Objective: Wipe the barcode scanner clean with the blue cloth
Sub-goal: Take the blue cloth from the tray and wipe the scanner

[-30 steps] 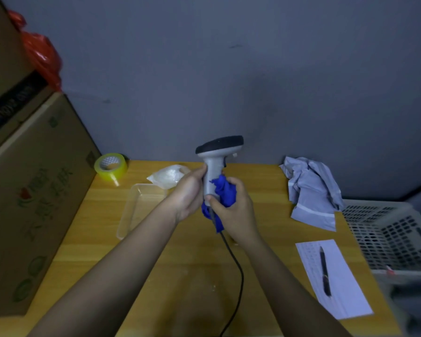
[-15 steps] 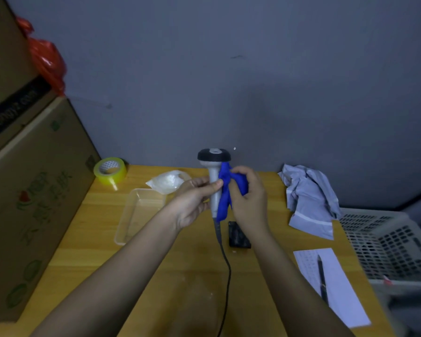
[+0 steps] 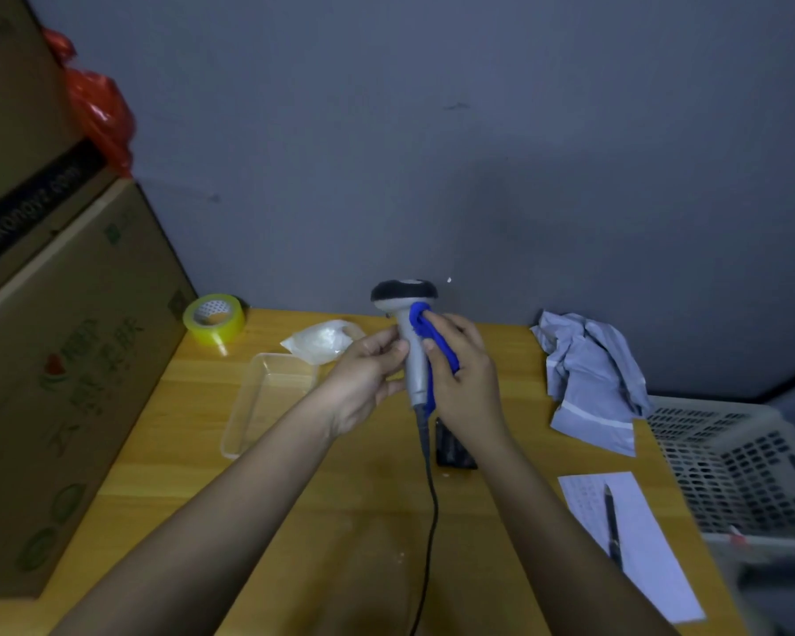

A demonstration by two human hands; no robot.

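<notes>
The barcode scanner (image 3: 409,323), grey with a black head, stands upright above the wooden table (image 3: 350,521). Its black cable (image 3: 430,498) hangs down toward me. My left hand (image 3: 363,383) pinches the scanner's handle from the left. My right hand (image 3: 464,378) presses the bunched blue cloth (image 3: 425,330) against the right side of the handle, just under the head. The cloth trails down along the handle behind my fingers.
Cardboard boxes (image 3: 60,360) stand at the left, with a yellow tape roll (image 3: 213,318), a clear plastic tray (image 3: 267,397) and a white plastic bag (image 3: 320,339) nearby. A small black object (image 3: 453,449) lies under my right wrist. Grey cloth (image 3: 588,374), paper with a pen (image 3: 625,539) and a white basket (image 3: 735,470) sit at the right.
The scanner has turned so that its head faces away from me. My right hand has slid the blue cloth up from the lower handle to just under the head.
</notes>
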